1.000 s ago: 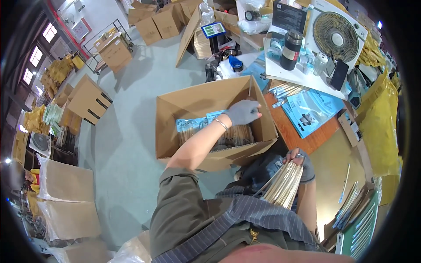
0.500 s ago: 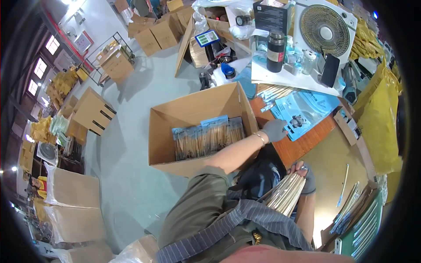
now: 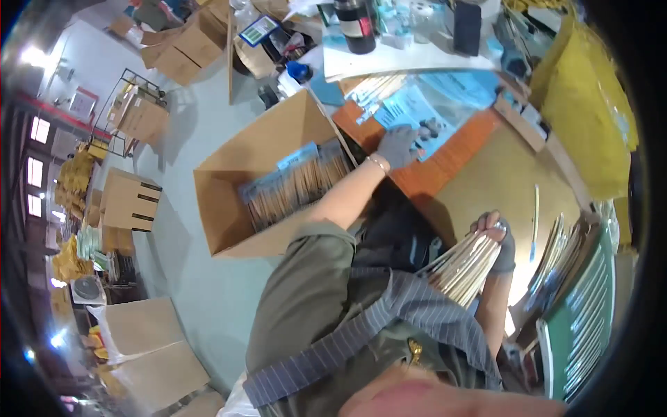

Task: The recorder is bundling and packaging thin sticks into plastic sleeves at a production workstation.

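My left hand [image 3: 399, 147], in a grey fingerless glove, reaches over to the near left edge of a blue-and-clear printed plastic bag [image 3: 411, 115] on the reddish-brown tabletop. Its fingers look apart and lie at the bag's edge; whether they touch it is hard to see. In front of my body, my right hand [image 3: 499, 242], gloved alike, is closed around the upper end of a bundle of thin pale wooden sticks [image 3: 464, 270]. The bundle slants down toward my apron and shines like clear wrap. Left of my left forearm, an open cardboard box [image 3: 208, 208] holds several packed bags of sticks [image 3: 299, 182].
More sticks [image 3: 379, 90] lie beyond the bag. A white board [image 3: 382, 64] carries a black flask [image 3: 356, 28]. To the right stand a yellow sack [image 3: 580, 104] and a green rack [image 3: 580, 326] with sticks. One loose stick [image 3: 535, 222] lies near my right hand.
My view has turned, so the box and table sit farther left and higher. My left hand stays at the bag's edge, and my right hand keeps the stick bundle.
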`<state>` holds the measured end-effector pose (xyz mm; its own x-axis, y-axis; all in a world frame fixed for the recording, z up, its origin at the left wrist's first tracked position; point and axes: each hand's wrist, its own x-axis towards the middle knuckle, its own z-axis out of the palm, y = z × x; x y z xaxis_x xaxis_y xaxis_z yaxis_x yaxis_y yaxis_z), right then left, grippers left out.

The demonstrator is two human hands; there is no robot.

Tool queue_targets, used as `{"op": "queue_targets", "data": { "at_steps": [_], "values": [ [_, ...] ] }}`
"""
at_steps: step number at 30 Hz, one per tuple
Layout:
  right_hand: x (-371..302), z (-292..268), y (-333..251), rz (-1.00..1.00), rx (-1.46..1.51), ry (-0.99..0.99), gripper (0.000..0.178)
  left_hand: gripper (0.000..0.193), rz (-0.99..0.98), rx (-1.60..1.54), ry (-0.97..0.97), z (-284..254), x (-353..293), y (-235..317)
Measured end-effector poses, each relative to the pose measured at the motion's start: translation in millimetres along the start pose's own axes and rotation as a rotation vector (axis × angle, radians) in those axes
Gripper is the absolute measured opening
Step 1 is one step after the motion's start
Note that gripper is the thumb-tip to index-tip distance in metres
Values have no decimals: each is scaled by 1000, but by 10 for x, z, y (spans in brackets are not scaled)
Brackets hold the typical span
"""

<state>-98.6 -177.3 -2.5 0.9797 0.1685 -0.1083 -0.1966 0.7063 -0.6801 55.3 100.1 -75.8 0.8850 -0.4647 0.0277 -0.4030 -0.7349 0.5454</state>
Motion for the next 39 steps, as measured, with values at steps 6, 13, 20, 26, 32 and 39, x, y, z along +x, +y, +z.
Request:
{"op": "queue_targets", "data": {
  "at_steps": [6,13,20,26,32,39],
  "values": [
    [-80,-182,97,110,3,-51,23,33,-302,460,89,-130,276,-379],
    [-166,-64,74,25,-162,-28,30,41,-10,661,93,-361,406,-324],
    [-96,154,35,49,-91,-20,17,15,263,584,119,-480,495,-944],
    [-179,19,-1,14,-144,3,17,18,266,663,-136,-767,596,-560],
    [-67,134,72,39,-276,69,24,29,374,649,-243,-1085,289,-295],
    [-80,89,189,69,-109,-98,29,44,105,295,-36,-419,487,329]
  ]
}}
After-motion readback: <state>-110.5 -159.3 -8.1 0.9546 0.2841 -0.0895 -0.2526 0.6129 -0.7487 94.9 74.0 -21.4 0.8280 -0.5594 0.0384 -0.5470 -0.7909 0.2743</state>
